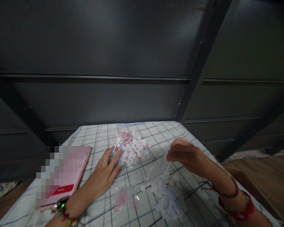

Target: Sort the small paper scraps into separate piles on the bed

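Checked cloth (97, 135) | twelve: ragged pink-white scraps (132, 150) | ten: left hand (107, 174), loosely spread | two: right hand (185, 155), pinching translucent plastic (155, 171)

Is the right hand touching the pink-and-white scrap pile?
Apart: the head view shows bare checked cloth between the right hand and the pink-and-white scrap pile.

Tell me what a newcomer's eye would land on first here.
Probably the heap of pink and white scraps mid-way across the checked cloth, with the left-hand grip spread at its left edge. Next, the whitish heap nearer the camera, below the right-hand grip, which seems to pinch a translucent sheet. The pink, partly pixelated flat item at far left also stands out.
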Available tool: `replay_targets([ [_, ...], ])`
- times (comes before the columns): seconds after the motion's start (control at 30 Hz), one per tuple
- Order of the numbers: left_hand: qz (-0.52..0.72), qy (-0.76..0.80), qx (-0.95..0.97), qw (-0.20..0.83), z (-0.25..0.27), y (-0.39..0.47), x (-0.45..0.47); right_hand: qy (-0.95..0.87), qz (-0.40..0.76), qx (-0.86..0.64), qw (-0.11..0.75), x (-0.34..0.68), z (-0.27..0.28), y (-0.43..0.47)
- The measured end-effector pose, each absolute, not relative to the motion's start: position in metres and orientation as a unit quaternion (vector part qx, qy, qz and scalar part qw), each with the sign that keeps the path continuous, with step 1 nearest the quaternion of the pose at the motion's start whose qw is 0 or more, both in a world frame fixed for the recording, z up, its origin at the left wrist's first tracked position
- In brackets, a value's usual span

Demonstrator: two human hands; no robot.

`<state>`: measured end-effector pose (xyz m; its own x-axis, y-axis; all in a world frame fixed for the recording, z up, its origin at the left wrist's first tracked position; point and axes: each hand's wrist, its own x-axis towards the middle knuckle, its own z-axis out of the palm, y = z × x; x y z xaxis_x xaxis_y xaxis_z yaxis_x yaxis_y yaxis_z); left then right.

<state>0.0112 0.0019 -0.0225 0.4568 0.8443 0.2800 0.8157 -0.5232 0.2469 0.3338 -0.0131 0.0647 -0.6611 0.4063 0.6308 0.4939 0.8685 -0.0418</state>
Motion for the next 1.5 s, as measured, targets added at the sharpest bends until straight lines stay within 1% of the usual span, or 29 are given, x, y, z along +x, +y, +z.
replay_targets([
  [0.3,0.196,0.46,0.866,0.026,-0.016,0.001,0.013,-0.915,-0.058,-0.252,0.309,0.338,0.066,-0.013],
  [0.47,0.161,0.304,0.938,0.045,0.008,-0.013,0.028,-0.921,-0.038,-0.265,0.283,0.34,0.066,-0.013],
  [0.57,0.126,0.244,0.959,0.065,0.017,-0.02,0.039,-0.92,-0.035,-0.271,0.281,0.34,0.066,-0.014],
  [0.9,0.111,0.227,0.965,0.067,0.02,-0.023,0.047,-0.914,-0.025,-0.274,0.297,0.337,0.065,-0.014],
  [1.07,0.129,0.215,0.965,0.07,0.02,-0.022,0.047,-0.916,-0.023,-0.281,0.284,0.339,0.066,-0.014],
  [1.23,0.121,0.21,0.969,0.056,0.019,-0.021,0.047,-0.912,-0.022,-0.304,0.275,0.342,0.067,-0.014],
  [1.5,0.133,0.21,0.968,0.041,0.018,-0.02,0.047,-0.912,-0.024,-0.284,0.296,0.338,0.068,-0.017],
])
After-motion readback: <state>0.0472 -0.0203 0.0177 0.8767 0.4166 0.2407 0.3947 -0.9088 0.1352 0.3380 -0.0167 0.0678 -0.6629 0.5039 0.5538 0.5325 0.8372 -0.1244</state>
